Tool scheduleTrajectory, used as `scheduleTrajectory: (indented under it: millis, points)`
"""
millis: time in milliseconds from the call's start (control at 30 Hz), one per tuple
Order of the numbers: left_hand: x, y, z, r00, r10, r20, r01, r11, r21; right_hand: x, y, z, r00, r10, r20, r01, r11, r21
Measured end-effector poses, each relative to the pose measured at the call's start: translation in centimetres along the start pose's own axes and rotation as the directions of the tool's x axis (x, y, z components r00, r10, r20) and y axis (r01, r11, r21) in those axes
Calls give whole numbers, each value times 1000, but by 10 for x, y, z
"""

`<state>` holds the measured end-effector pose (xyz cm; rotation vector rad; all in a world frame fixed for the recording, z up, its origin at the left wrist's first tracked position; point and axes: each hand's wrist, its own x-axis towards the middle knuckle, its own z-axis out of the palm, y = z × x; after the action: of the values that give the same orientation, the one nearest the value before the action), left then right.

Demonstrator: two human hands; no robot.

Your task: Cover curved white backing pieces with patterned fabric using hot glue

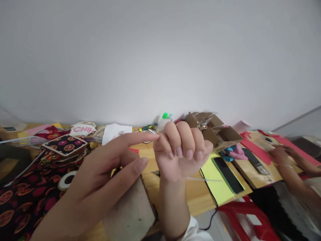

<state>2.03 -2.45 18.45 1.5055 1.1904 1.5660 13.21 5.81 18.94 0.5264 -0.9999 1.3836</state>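
Observation:
In the middle of the view, above the table, my right hand (182, 150) is raised with its palm towards me. Its fingers are curled into a loose fist, and nothing shows in them. From the lower left comes my left hand (100, 180), its index finger stretched out and its thumb held apart. The tip of that index finger is at the outer side of the right hand's little finger, seemingly touching it. Below the hands lies a pale grey flat pad or board (132, 211), partly covered by the left hand.
Dark patterned fabric (20, 190) and a white tape roll (66, 180) are on the left. A cardboard box (223, 135), a phone (228, 174) and yellow paper (209, 167) are on the right. Beyond them, a co-worker's hands (282, 157) rest near red strips.

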Motion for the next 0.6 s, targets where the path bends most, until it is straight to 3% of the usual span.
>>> scheduleTrajectory:
  millis: [300,433,500,567,600]
  points:
    - [1,0,4,999,28,-16,-28,999,16,0,-1,0,1000,-8,0,8,1000,19]
    - [0,0,4,1000,-2,-23,2,1000,-4,-2,1,0,997,27,-69,-28,999,-15]
    - [0,-3,3,999,45,3,-45,999,9,-3,5,-2,994,23,-103,-30,997,-71]
    - [1,-6,3,984,149,100,-156,986,67,-4,10,-4,992,6,-123,-24,989,-145]
    - [1,-8,3,967,198,159,-217,970,112,-4,12,-5,990,50,-134,-76,977,-197]
